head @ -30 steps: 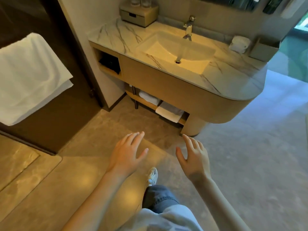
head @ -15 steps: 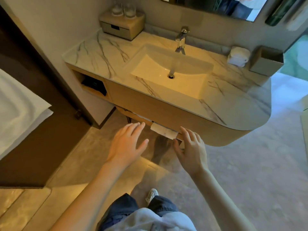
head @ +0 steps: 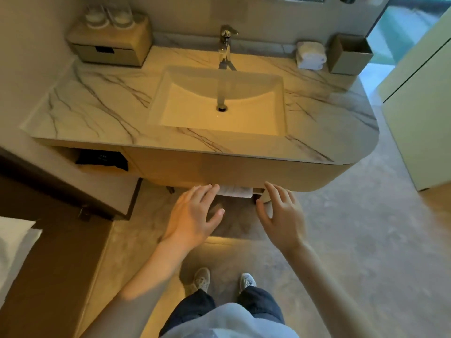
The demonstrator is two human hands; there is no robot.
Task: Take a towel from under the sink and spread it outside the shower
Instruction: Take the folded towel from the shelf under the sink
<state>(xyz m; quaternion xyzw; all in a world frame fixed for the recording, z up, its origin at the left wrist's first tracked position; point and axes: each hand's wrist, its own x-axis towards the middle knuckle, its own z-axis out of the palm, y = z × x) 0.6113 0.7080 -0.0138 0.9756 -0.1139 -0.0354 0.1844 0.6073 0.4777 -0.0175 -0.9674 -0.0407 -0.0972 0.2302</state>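
A folded white towel point(head: 236, 192) shows only as a thin edge on the low shelf beneath the wooden vanity point(head: 244, 170); the rest is hidden by the cabinet front. My left hand point(head: 192, 214) hovers open in front of it, fingertips close to the towel's left end. My right hand point(head: 280, 215) is open too, fingers spread, just right of the towel. Neither hand holds anything. The marble counter with its sink point(head: 219, 103) fills the upper view.
A tap point(head: 225, 45), a drawer box with glasses point(head: 109, 42), a rolled white cloth point(head: 310, 55) and a grey box point(head: 349, 54) stand on the counter. A dark door frame point(head: 61, 191) and a white towel point(head: 12, 252) lie left. A pale door point(head: 419, 106) is right.
I have stepped closer to the vanity, so the view now looks straight down on it. Both hands have advanced toward the shelf, and most of the shelf towels have slipped out of sight.
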